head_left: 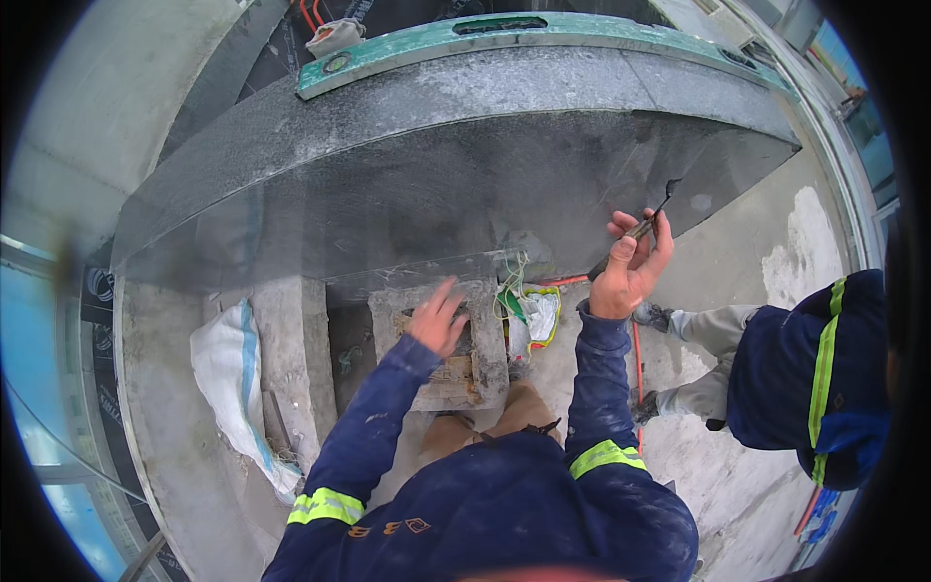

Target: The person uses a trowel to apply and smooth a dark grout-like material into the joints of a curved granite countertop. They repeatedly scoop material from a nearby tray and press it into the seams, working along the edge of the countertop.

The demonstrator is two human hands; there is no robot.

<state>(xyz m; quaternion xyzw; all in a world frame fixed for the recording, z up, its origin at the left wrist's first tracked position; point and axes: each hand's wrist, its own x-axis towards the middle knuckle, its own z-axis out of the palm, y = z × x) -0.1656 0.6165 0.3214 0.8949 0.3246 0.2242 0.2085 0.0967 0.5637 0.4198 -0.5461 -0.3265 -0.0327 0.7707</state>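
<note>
My right hand is closed around the handle of a slim hand tool with a thin neck and a small dark tip. The tip is raised in front of the dark grey stone slab, towards its right end. Whether it touches the slab I cannot tell. My left hand holds nothing, its fingers spread just below the slab's lower edge. A green spirit level lies along the slab's top face.
Beneath the slab stands a rough concrete block, with a colourful plastic bag beside it. A white woven sack lies at the left. On my right a co-worker in a dark jacket stands close. An orange hose crosses the floor.
</note>
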